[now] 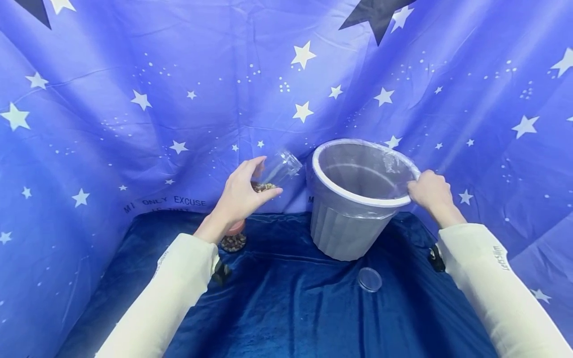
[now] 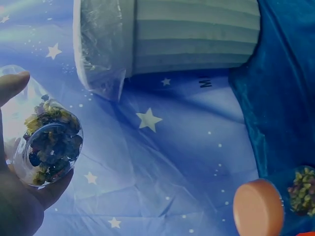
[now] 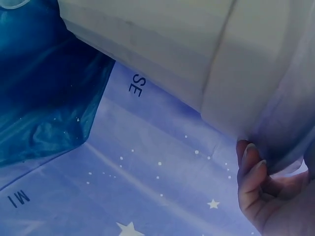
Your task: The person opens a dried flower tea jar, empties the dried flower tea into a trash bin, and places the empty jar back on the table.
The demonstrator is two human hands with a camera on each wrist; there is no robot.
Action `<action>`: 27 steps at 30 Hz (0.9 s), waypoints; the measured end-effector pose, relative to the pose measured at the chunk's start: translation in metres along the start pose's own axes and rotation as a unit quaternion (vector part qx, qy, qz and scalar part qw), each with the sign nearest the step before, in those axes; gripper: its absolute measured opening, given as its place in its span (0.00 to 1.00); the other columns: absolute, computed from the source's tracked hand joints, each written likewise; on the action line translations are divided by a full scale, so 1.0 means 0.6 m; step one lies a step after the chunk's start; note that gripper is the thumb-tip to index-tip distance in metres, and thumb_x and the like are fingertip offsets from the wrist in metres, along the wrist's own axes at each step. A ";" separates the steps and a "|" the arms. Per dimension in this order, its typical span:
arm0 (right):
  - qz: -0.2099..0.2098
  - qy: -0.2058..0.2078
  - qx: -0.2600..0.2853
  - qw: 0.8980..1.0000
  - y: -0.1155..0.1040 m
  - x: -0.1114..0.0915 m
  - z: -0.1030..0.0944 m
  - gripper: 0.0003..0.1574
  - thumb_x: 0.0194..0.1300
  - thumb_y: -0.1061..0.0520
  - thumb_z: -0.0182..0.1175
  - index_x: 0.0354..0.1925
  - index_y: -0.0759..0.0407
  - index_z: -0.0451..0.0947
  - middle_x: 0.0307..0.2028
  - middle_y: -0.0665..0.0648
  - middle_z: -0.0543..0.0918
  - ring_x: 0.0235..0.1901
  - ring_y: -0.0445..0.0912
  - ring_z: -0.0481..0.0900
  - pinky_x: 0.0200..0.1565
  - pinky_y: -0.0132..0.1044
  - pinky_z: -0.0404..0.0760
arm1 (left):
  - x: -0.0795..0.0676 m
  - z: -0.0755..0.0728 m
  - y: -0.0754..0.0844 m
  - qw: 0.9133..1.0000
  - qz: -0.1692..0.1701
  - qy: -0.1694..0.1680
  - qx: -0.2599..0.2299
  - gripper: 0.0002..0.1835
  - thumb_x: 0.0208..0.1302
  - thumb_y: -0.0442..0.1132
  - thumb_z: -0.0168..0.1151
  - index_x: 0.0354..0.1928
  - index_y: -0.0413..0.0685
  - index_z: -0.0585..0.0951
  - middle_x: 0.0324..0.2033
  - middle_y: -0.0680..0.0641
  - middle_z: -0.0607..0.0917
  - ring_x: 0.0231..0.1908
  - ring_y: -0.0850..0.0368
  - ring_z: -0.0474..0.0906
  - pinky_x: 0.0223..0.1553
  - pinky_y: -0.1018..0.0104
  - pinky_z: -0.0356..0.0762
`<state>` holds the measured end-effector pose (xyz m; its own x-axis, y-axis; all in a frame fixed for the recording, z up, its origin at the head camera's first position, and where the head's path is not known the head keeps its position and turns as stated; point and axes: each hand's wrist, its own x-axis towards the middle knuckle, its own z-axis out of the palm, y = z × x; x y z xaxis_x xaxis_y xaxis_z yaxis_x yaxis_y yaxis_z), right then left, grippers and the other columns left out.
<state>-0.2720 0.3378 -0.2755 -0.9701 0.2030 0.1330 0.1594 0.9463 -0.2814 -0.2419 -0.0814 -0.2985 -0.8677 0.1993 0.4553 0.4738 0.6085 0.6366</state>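
Observation:
My left hand (image 1: 243, 191) holds a clear jar (image 1: 283, 168) on its side, its mouth tipped up and to the right, toward the bin. Dried flowers (image 2: 53, 142) lie in the jar's bottom part, seen through its base in the left wrist view. On the right, my right hand (image 1: 430, 191) grips the rim of a grey trash bin (image 1: 346, 231), which leans on the cloth. A clear plastic liner (image 1: 391, 163) covers the inside of the bin and folds over its rim. In the right wrist view, the fingers (image 3: 253, 179) curl at the rim.
A second jar (image 1: 234, 242) with an orange lid (image 2: 258, 209) stands behind my left wrist, dried pieces inside. One round clear lid (image 1: 369, 279) lies in front of the bin on the dark blue cloth (image 1: 268, 308). A starry blue curtain (image 1: 250, 89) hangs close behind everything.

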 end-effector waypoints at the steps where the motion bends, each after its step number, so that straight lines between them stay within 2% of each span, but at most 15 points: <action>1: 0.003 0.000 0.001 1.000 -0.002 0.000 0.001 0.27 0.62 0.52 0.46 0.39 0.80 0.71 0.43 0.87 0.75 0.41 0.81 0.75 0.36 0.64 0.76 | 0.004 -0.001 0.002 1.000 0.001 -0.001 0.004 0.43 0.56 0.54 0.72 0.70 0.48 0.67 0.53 0.46 0.78 0.51 0.50 0.74 0.55 0.51 0.73; 7: 0.017 -0.003 -0.002 1.000 -0.010 -0.002 0.001 0.28 0.62 0.53 0.45 0.41 0.81 0.70 0.43 0.87 0.74 0.42 0.81 0.75 0.34 0.64 0.76 | 0.027 -0.005 0.018 0.999 0.002 -0.018 0.038 0.43 0.56 0.55 0.71 0.71 0.47 0.66 0.56 0.44 0.78 0.53 0.49 0.74 0.57 0.49 0.72; 13: 0.026 -0.007 -0.011 1.000 -0.006 -0.001 0.000 0.28 0.63 0.52 0.44 0.42 0.79 0.71 0.44 0.86 0.75 0.43 0.80 0.75 0.33 0.63 0.77 | 0.050 -0.008 0.049 0.995 0.013 -0.040 0.091 0.44 0.56 0.54 0.71 0.72 0.48 0.65 0.64 0.44 0.75 0.67 0.46 0.68 0.67 0.47 0.66; 16: 0.026 -0.011 -0.016 0.999 -0.005 -0.001 0.000 0.28 0.63 0.52 0.44 0.41 0.79 0.72 0.44 0.86 0.75 0.43 0.80 0.75 0.32 0.62 0.77 | 0.059 -0.006 0.063 0.991 0.023 -0.051 0.118 0.44 0.56 0.54 0.70 0.73 0.50 0.64 0.64 0.43 0.74 0.66 0.44 0.68 0.66 0.47 0.67; 19: 0.029 -0.015 -0.017 0.999 -0.006 -0.001 0.000 0.27 0.62 0.53 0.43 0.41 0.78 0.72 0.44 0.86 0.75 0.43 0.80 0.75 0.32 0.62 0.77 | 0.065 0.000 0.072 0.988 0.036 -0.056 0.140 0.44 0.56 0.54 0.70 0.73 0.50 0.63 0.62 0.42 0.75 0.61 0.45 0.72 0.62 0.49 0.71; 27: 0.033 -0.023 -0.026 0.999 -0.010 0.001 -0.001 0.28 0.63 0.53 0.42 0.43 0.80 0.71 0.45 0.86 0.74 0.44 0.80 0.75 0.33 0.62 0.77 | 0.071 0.028 0.075 0.976 0.064 -0.043 0.205 0.45 0.56 0.52 0.71 0.72 0.43 0.63 0.60 0.39 0.76 0.58 0.41 0.74 0.59 0.49 0.74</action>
<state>-0.2732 0.3324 -0.2732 -0.9643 0.2552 0.0711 0.2321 0.9432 -0.2379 -0.2601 -0.0328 -0.2607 -0.8232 0.3463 0.4499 0.4940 0.8274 0.2670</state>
